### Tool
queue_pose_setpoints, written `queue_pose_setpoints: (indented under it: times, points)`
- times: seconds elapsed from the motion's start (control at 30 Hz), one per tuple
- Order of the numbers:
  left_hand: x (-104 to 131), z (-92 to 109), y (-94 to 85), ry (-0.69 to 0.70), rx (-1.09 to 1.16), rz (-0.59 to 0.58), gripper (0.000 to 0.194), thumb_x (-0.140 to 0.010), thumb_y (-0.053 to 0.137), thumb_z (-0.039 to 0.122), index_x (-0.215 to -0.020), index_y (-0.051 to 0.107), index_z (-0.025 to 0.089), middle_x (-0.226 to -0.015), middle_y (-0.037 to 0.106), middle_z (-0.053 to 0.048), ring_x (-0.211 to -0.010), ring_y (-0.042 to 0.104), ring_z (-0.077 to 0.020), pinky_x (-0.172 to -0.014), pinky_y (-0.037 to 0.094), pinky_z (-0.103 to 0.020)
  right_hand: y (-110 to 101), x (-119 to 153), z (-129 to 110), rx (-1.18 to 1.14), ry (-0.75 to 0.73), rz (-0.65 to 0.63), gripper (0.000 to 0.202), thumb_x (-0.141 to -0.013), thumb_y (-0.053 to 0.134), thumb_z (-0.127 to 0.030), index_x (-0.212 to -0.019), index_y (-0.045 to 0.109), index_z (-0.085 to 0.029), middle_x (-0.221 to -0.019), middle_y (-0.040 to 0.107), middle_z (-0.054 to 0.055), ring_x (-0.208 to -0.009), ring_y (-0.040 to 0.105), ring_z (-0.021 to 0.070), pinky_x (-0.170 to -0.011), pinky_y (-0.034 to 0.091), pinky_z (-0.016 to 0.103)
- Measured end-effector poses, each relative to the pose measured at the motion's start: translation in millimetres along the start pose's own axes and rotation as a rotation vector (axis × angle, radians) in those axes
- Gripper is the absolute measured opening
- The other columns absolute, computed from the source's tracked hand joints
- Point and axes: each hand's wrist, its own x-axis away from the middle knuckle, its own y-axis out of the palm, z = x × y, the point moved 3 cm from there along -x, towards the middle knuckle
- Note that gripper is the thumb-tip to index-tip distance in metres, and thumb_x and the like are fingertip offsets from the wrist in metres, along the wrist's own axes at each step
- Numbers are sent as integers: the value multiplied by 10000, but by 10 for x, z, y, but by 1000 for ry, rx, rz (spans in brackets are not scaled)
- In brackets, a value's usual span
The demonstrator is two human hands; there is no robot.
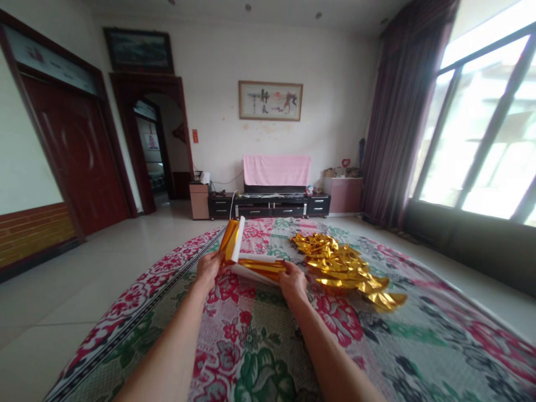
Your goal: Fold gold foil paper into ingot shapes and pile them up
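Fingers closed, my left hand (209,271) grips a folded strip of gold foil paper (229,240) that tilts upward and has a white edge. A second stretch of gold foil paper (266,268), lying nearly level with white showing along its sides, has its right end pinched in my right hand (293,281). The two stretches meet near my left fingers; whether they are one sheet or two I cannot tell. Right of my right hand lies a pile of folded gold foil pieces (343,268), boat-like in shape, in overlapping rows.
A flowered cloth (268,340) in red, green and grey spreads beneath my hands. Past its far edge stands a low black TV cabinet (270,207), with a pink cloth (276,169) above it. Pale floor tiles (46,301) lie to the left; a large window (481,128) is at right.
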Motion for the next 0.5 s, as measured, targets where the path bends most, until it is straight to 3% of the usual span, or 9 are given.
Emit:
queue_pose_setpoints:
  times: [0.23, 0.5]
  points:
    - [4, 30, 21, -170, 216, -127, 100, -694, 541, 118, -793, 551, 110, -569, 597, -24, -412, 567, -104, -312, 312, -138, 29, -21, 36, -39, 33, 23, 407, -682, 437, -176, -1030, 646, -177, -880, 695, 44, -832, 625, 193, -726, 441, 242]
    - [91, -12, 131, -146, 219, -300, 146, -637, 559, 101, -780, 573, 128, -418, 470, 52, -328, 468, -82, -303, 321, -150, 17, -7, 16, -56, -23, -2, 397, -665, 446, -201, -996, 666, -195, -830, 696, 27, -788, 624, 187, -703, 446, 242]
